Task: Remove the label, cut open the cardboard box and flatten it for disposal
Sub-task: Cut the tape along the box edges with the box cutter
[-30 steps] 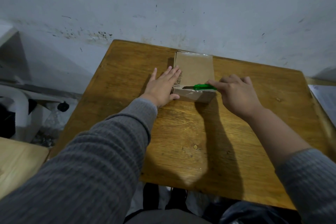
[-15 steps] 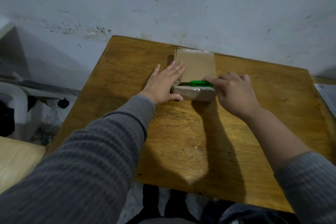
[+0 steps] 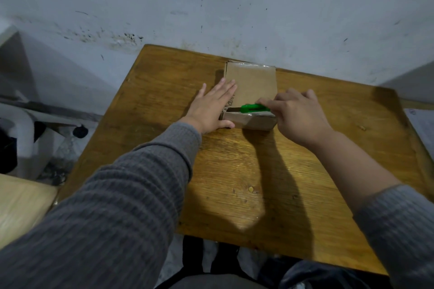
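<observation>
Cardboard, brown and taped with clear film, makes up the small box (image 3: 251, 87) lying flat on the wooden table (image 3: 234, 171) close to the wall; the left hand (image 3: 212, 107) is spread flat, fingers straight, pressed against the box's left side with the fingertips reaching onto its top and the thumb along the near corner; the right hand (image 3: 298, 116) is curled round a green utility knife (image 3: 254, 108), pinching its handle, the blade pointing left along the box's near top edge; the blade tip is small and dark, and whether it is in the tape I cannot tell; some writing on the box top is partly hidden by the left fingers and unreadable; the box sits between the two hands, touching both.
</observation>
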`<act>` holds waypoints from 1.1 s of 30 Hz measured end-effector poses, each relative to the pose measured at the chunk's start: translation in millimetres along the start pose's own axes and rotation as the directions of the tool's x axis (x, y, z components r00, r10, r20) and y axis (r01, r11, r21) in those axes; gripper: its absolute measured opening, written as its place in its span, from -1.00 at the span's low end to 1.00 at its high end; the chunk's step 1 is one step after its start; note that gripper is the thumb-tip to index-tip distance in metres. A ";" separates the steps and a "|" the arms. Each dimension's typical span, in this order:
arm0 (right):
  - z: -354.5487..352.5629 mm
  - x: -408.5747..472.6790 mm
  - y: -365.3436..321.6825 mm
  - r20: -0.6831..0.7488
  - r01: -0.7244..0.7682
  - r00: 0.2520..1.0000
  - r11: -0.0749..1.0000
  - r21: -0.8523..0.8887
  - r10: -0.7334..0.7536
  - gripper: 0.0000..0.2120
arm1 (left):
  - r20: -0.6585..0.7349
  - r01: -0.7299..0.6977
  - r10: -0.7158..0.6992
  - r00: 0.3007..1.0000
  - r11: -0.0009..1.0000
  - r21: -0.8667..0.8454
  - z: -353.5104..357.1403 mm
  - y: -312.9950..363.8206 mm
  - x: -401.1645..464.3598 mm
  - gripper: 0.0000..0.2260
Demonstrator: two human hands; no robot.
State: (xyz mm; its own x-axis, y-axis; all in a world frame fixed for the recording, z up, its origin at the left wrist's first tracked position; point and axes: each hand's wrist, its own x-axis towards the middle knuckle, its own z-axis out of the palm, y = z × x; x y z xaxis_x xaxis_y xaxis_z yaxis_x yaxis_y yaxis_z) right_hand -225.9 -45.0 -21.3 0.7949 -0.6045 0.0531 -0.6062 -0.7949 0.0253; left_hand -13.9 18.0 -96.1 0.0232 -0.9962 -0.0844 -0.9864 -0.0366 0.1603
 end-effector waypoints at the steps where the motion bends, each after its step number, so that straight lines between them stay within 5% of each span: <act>1: -0.7 -2.6 2.4 0.008 -0.004 1.000 1.000 0.002 0.004 -0.61 | 0.002 0.003 -0.003 1.000 1.000 -0.003 -0.2 0.4 0.0 -0.06; 18: -3.0 -10.1 19.6 -0.025 0.010 1.000 0.998 -0.066 -0.012 -0.61 | 0.064 -0.055 0.050 0.997 0.996 0.070 -9.1 28.8 20.3 -0.04; 33: 13.3 -54.3 76.4 -0.015 -0.145 0.989 0.989 0.003 0.145 -0.63 | 0.079 -0.059 0.050 0.996 0.991 0.118 -9.0 29.9 18.9 -0.09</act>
State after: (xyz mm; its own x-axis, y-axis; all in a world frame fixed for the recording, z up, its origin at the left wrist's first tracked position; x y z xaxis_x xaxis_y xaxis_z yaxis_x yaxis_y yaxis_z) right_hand -315.0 -73.6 -35.6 0.6977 -0.7128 0.0712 -0.7152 -0.6987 0.0140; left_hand -41.4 -2.6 -84.1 -0.0394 -0.9874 -0.1533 -0.9983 0.0323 0.0480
